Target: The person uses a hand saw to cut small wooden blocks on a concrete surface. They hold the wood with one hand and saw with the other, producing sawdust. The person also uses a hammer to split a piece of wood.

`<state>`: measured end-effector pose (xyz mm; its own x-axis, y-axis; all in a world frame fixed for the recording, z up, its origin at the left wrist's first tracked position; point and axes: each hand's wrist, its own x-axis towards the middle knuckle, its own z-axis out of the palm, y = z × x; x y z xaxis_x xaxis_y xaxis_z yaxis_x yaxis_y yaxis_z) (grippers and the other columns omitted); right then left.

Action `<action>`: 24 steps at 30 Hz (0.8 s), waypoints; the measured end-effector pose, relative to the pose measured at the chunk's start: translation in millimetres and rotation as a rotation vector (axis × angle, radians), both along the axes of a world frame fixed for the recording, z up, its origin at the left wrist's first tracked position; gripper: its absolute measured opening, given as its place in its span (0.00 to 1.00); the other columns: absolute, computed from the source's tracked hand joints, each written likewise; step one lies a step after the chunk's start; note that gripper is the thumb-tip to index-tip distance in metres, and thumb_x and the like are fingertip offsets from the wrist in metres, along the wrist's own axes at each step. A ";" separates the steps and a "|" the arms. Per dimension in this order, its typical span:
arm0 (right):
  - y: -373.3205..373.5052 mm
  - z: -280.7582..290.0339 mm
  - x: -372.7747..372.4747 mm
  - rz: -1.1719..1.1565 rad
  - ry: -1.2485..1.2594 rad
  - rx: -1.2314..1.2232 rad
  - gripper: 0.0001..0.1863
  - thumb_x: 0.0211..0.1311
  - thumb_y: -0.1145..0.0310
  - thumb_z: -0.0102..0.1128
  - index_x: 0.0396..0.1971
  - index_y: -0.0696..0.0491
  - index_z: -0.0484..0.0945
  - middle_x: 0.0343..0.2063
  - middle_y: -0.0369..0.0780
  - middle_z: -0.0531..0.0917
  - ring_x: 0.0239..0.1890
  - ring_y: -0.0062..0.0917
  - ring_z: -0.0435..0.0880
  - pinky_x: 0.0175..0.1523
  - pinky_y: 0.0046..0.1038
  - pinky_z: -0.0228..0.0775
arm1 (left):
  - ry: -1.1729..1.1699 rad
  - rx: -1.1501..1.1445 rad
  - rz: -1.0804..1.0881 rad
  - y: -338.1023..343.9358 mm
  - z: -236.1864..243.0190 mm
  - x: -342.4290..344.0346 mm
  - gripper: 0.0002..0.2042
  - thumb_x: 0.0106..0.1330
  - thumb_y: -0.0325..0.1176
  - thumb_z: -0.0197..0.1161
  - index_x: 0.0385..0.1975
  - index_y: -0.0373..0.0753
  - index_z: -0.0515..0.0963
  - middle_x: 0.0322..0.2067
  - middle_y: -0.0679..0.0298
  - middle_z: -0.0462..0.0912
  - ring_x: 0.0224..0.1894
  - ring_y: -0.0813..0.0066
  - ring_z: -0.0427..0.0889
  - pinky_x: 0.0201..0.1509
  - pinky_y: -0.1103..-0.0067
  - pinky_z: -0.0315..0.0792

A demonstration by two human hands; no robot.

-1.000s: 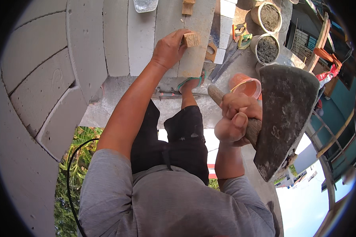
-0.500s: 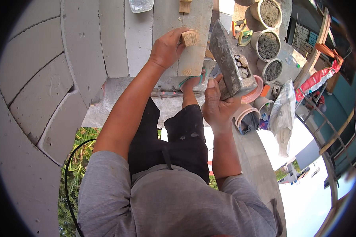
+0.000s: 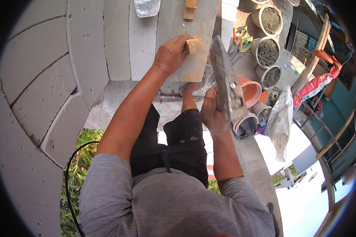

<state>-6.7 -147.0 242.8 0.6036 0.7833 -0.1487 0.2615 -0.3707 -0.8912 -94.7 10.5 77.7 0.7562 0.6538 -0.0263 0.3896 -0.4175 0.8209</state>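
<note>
Working from afar, I have the left hand (image 3: 170, 54) clenched around a wooden block (image 3: 195, 46) at a pale slab (image 3: 192, 72), near the end closest to the body, while the right hand's (image 3: 216, 117) grip grasps a gray metal hatchet (image 3: 225, 75), blurred and seen nearly edge-on, its handle mostly hidden. Another wooden piece (image 3: 189, 11) lies farther out; buckets (image 3: 255, 44) of gray mix stand off to the right, beyond an orange bucket (image 3: 250, 93)

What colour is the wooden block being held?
The wooden block is light orange-brown; it shows best in the head view.
</note>
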 end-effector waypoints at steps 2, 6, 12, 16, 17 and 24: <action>17.7 -1.5 -4.0 -0.027 -0.022 -0.285 0.09 0.72 0.68 0.64 0.41 0.59 0.78 0.26 0.41 0.83 0.28 0.31 0.83 0.37 0.34 0.76 | 0.017 -0.008 -0.001 -5.1 0.9 -3.5 0.25 0.61 0.24 0.74 0.59 0.47 0.77 0.47 0.57 0.88 0.46 0.50 0.89 0.47 0.62 0.85; 12.3 9.0 -4.5 -0.119 0.017 -0.166 0.10 0.71 0.67 0.65 0.41 0.59 0.81 0.26 0.43 0.86 0.26 0.36 0.87 0.36 0.37 0.78 | 0.041 -0.081 0.008 6.6 5.5 1.8 0.27 0.60 0.22 0.73 0.60 0.46 0.77 0.50 0.56 0.88 0.50 0.50 0.88 0.52 0.63 0.84; 2.6 34.1 3.3 0.030 -0.094 -0.080 0.09 0.71 0.69 0.65 0.40 0.59 0.80 0.28 0.44 0.83 0.30 0.33 0.83 0.40 0.35 0.77 | -0.015 -0.026 0.012 -0.6 -1.9 -4.3 0.27 0.60 0.22 0.73 0.60 0.47 0.77 0.47 0.57 0.88 0.46 0.50 0.89 0.48 0.63 0.85; 16.5 -7.0 -2.0 -0.099 0.024 -0.162 0.12 0.70 0.66 0.65 0.43 0.59 0.80 0.29 0.47 0.85 0.31 0.42 0.87 0.42 0.42 0.79 | -0.059 -0.008 0.013 -0.3 1.9 0.0 0.27 0.59 0.21 0.73 0.60 0.46 0.77 0.48 0.57 0.88 0.47 0.50 0.89 0.49 0.64 0.85; 17.9 -21.4 -0.6 -0.081 0.014 -0.182 0.12 0.71 0.65 0.65 0.44 0.59 0.79 0.28 0.47 0.85 0.30 0.41 0.87 0.40 0.41 0.79 | -0.051 -0.006 0.013 -0.7 4.0 0.5 0.27 0.59 0.21 0.73 0.60 0.46 0.77 0.48 0.57 0.88 0.47 0.51 0.89 0.49 0.64 0.85; 22.8 -11.8 2.5 -0.143 0.069 -0.159 0.11 0.70 0.67 0.64 0.46 0.57 0.81 0.28 0.46 0.86 0.27 0.42 0.87 0.36 0.39 0.78 | -0.013 -0.069 -0.002 4.2 4.4 -0.5 0.28 0.58 0.20 0.72 0.61 0.44 0.78 0.51 0.54 0.87 0.51 0.49 0.88 0.53 0.65 0.84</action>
<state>-4.2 -124.2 231.0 0.6907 0.6542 -0.3081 0.1366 -0.5365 -0.8328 -95.2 14.7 82.2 0.7584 0.6490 -0.0610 0.3776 -0.3611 0.8526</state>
